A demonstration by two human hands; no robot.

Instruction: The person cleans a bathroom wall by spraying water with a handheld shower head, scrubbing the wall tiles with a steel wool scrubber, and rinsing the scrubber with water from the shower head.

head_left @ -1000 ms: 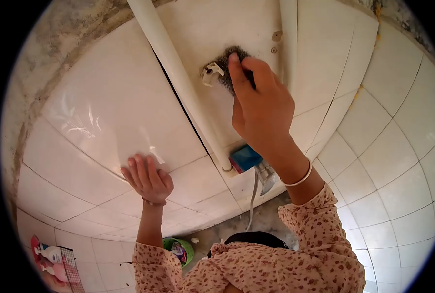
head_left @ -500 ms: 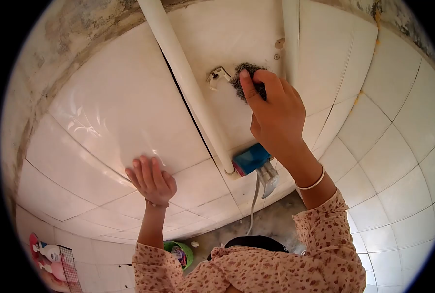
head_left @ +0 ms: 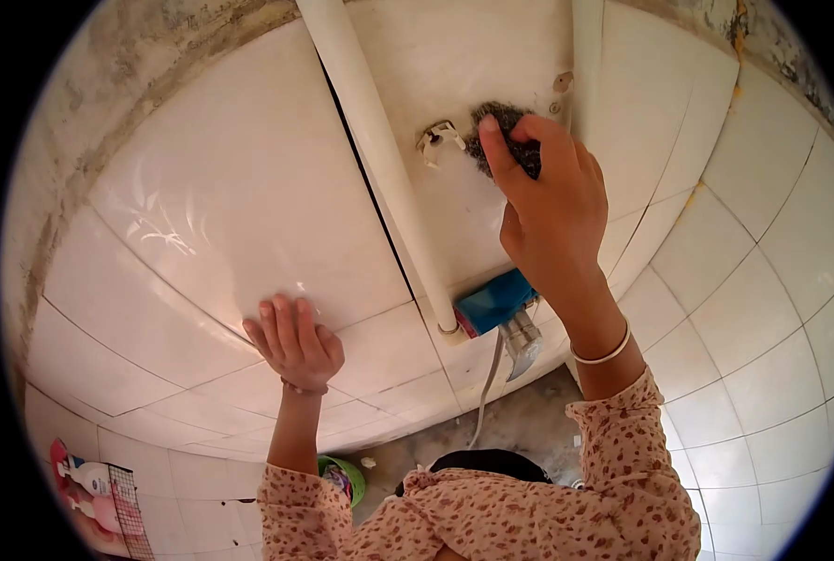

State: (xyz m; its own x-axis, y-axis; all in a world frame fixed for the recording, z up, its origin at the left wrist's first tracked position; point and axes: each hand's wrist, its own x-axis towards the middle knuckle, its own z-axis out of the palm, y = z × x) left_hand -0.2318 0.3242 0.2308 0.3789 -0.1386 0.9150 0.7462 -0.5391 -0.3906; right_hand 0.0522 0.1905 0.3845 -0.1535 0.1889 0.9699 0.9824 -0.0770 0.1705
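My right hand (head_left: 559, 187) grips a dark steel wool scrubber (head_left: 508, 138), pressed to the pale wall panel (head_left: 468, 56) between two white pipes. Just left of the scrubber, a small white broken-looking fitting (head_left: 440, 140) sticks out of the panel. My left hand (head_left: 297, 341) rests with its fingers stretched against the white tiled wall (head_left: 220, 215), holding nothing. Between the hands runs the left white pipe (head_left: 379, 168). Below my right hand is a blue object (head_left: 494, 301) with a silver shower head (head_left: 522, 348) beside it.
A grey hose (head_left: 489, 397) hangs down to the floor. At the lower left, a wire rack (head_left: 129, 510) holds bottles. A green basket (head_left: 349, 477) with items inside stands on the floor (head_left: 435, 435). Another white pipe (head_left: 586, 65) runs along the panel's right side.
The view has shifted slightly, moving the wall and pipes rightward in the picture. My right hand still holds the scrubber near the fitting, and my left hand stays against the tiles.
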